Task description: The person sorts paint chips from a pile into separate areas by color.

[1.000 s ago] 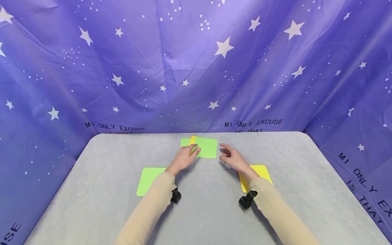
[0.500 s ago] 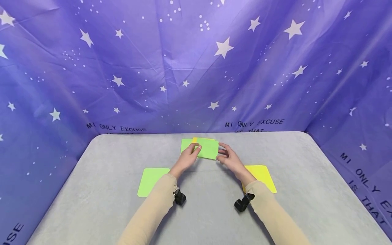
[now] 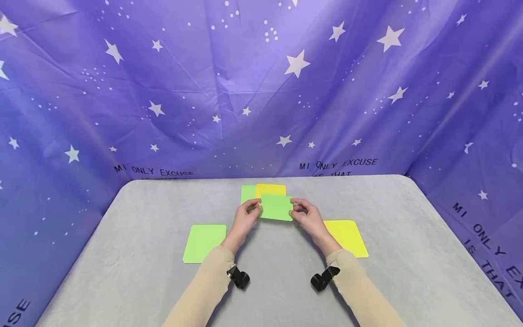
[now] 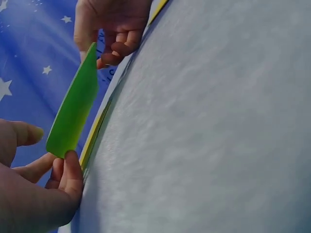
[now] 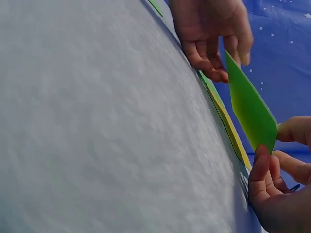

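Observation:
A green card (image 3: 276, 207) is held up off the table between my two hands, tilted, with one hand at each short end. My left hand (image 3: 244, 220) pinches its left edge; in the left wrist view one finger stands apart from the card (image 4: 73, 114). At the opposite edge, my right hand (image 3: 311, 222) grips with thumb and fingers. Behind the raised card lie a yellow card (image 3: 271, 189) and another green card (image 3: 247, 193), the yellow one overlapping the green. The lower part of both is hidden.
A green square card (image 3: 205, 243) lies left of my left forearm. Partly under my right forearm's line of sight is a yellow card (image 3: 347, 237). The grey table (image 3: 278, 281) ends at a purple starry curtain (image 3: 261, 91).
My right hand has closed in on the top green card's right edge. Both hands have lifted that card and drawn it nearer, uncovering more of the yellow card beneath.

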`<state>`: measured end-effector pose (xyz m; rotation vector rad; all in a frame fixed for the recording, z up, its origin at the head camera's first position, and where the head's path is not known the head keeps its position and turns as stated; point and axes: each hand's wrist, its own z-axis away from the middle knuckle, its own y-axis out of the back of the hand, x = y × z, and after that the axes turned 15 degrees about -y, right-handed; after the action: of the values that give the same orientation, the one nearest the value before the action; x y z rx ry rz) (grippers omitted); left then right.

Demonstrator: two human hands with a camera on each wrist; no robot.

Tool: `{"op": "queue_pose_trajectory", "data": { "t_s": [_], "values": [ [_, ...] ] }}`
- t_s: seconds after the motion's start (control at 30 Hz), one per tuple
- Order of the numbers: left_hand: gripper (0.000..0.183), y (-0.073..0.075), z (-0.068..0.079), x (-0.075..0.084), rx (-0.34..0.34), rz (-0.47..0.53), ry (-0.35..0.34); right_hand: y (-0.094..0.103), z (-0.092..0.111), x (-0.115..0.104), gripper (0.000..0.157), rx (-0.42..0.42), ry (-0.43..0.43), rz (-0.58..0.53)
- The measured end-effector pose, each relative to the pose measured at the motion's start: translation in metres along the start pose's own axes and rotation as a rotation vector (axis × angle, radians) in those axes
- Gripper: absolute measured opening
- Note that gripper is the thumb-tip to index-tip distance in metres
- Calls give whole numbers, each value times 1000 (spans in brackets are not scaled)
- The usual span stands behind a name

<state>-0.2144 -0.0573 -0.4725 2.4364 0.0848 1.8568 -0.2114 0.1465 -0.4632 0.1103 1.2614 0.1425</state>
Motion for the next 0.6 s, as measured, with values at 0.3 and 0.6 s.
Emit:
{"op": "queue_pose_trajectory", "data": {
  "t_s": [0.3, 0.6],
  "values": [
    [34, 7, 23, -9, 118, 251, 21, -15, 13, 7, 42, -19, 7, -18],
    [35, 27, 38, -4, 136, 285, 52, -30, 32, 8, 43, -69, 17, -64]
  ]
}}
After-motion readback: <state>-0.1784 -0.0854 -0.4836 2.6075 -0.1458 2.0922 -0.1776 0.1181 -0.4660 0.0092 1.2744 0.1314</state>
